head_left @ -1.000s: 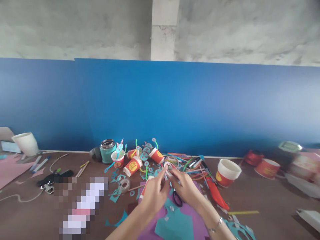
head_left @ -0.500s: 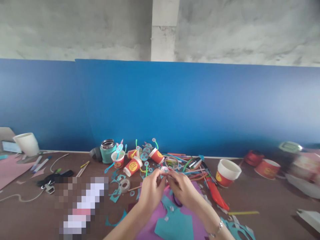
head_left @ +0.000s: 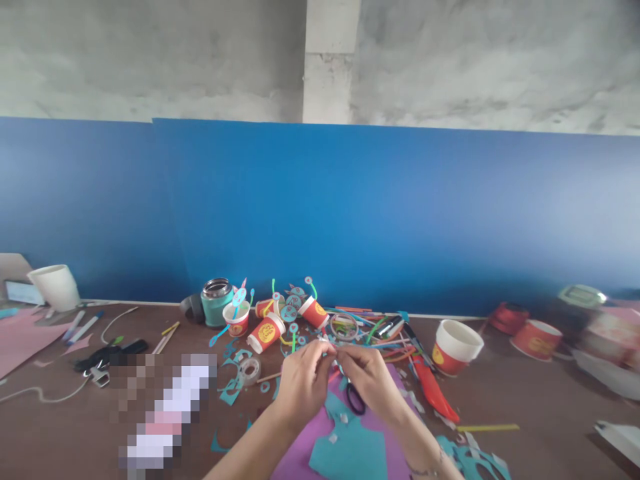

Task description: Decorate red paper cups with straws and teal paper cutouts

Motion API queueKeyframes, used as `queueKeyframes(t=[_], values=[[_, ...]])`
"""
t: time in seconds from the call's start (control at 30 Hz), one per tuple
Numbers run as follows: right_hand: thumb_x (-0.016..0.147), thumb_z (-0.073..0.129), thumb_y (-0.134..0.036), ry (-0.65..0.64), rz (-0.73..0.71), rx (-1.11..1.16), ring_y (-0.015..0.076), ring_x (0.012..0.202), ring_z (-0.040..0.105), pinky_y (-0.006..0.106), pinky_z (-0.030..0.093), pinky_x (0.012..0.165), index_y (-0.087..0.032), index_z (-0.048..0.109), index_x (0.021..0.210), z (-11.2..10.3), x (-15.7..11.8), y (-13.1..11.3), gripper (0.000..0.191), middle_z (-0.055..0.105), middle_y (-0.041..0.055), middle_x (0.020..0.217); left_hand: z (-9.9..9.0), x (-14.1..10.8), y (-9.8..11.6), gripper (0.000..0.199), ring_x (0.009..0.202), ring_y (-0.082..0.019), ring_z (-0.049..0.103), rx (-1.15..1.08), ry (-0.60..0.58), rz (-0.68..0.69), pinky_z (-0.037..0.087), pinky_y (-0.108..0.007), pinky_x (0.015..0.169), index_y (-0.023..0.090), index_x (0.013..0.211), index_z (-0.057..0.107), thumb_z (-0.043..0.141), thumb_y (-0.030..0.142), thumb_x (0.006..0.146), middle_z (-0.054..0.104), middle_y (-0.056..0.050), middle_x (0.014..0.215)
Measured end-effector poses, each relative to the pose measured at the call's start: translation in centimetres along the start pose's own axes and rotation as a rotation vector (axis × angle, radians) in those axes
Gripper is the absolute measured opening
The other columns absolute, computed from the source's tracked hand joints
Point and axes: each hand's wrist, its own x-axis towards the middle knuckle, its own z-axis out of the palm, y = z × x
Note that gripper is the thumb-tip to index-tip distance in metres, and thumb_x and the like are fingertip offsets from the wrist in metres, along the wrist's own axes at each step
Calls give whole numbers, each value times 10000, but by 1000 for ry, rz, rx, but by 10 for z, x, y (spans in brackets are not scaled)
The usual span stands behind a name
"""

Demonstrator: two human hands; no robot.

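My left hand (head_left: 306, 379) and my right hand (head_left: 364, 375) meet at their fingertips above the purple sheet (head_left: 300, 453). The fingers of both are closed in a pinch, and whatever lies between them is too small to make out. Below the hands, a cut teal sheet (head_left: 350, 453) rests on the purple one. Dark-handled scissors (head_left: 355, 400) lie beside my right hand, partly hidden by it. To the left of my left hand are a tape roll (head_left: 249, 371) and teal paper scraps (head_left: 231, 392).
Red paper cups (head_left: 266, 333) with straws and paper discs stand or lie behind the hands, near a teal flask (head_left: 218, 308). Straws and pens (head_left: 390, 328) are piled right of them. Farther right are stacked cups (head_left: 456, 345), a red object (head_left: 434, 388) and a yellow strip (head_left: 487, 427).
My right hand has shifted slightly and turned, so more of the scissors' dark handle shows. My left hand has barely moved, and its fingertips still meet the right's.
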Motion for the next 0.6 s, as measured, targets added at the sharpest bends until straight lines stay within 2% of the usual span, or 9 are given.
queueKeyframes(t=[0.13, 0.2, 0.23, 0.3, 0.37, 0.4, 0.47, 0.53, 0.6], values=[[805, 471, -447, 36, 117, 170, 97, 495, 253, 223, 224, 464, -205, 395, 547, 5, 3, 3, 362, 290, -62, 517, 2, 3, 7, 211, 486, -105, 400, -248, 85, -114, 308, -218, 500, 197, 698, 604, 638, 389, 777, 501, 28, 573], [838, 404, -431, 74, 153, 65, 101, 473, 277, 226, 238, 459, -210, 390, 557, 3, 6, 11, 358, 309, -60, 498, 1, 7, 11, 281, 436, -70, 283, -428, 144, -212, 235, -199, 439, 185, 715, 575, 660, 450, 752, 376, 72, 509], [848, 378, -396, 102, 145, -73, 108, 470, 315, 229, 254, 465, -208, 402, 555, 0, 8, 17, 349, 341, -51, 491, -1, 9, 12, 304, 422, -59, 225, -509, 160, -268, 193, -193, 420, 180, 749, 577, 676, 467, 735, 315, 92, 492], [857, 377, -283, 129, 104, -503, 140, 537, 455, 239, 316, 525, -192, 494, 597, -8, 10, 30, 300, 486, -9, 537, -4, 14, 12, 360, 418, -48, 161, -643, 147, -370, 132, -189, 405, 163, 848, 596, 700, 479, 709, 258, 111, 494], [844, 381, -160, 99, 173, -913, 178, 625, 567, 262, 376, 614, -181, 575, 626, -16, 11, 44, 293, 613, 52, 605, -6, 16, 10, 421, 419, -45, 164, -751, 120, -438, 121, -185, 399, 141, 933, 605, 702, 479, 701, 290, 108, 514], [816, 412, -119, 94, 201, -974, 204, 667, 598, 280, 393, 647, -172, 595, 608, -20, 11, 51, 282, 646, 86, 635, -6, 17, 9, 436, 420, -43, 178, -799, 105, -460, 131, -183, 397, 132, 952, 606, 695, 480, 705, 322, 101, 528], [776, 460, -80, 95, 242, -1038, 255, 772, 630, 318, 417, 708, -158, 639, 642, -23, 11, 59, 237, 690, 145, 747, -4, 17, 6, 446, 416, -40, 204, -869, 72, -499, 157, -180, 396, 119, 956, 604, 674, 493, 723, 365, 92, 543], [779, 488, -103, 132, 215, -1000, 277, 882, 621, 346, 428, 769, -152, 676, 753, -22, 11, 59, 196, 697, 165, 891, -2, 16, 4, 452, 407, -37, 214, -902, 40, -536, 171, -177, 396, 117, 958, 600, 647, 512, 744, 376, 90, 543], [826, 486, -197, 177, 136, -761, 252, 906, 613, 337, 442, 791, -158, 680, 858, -17, 13, 52, 200, 693, 131, 945, 0, 15, 4, 450, 400, -38, 220, -911, 11, -573, 169, -177, 393, 121, 957, 599, 621, 525, 761, 380, 89, 540]])
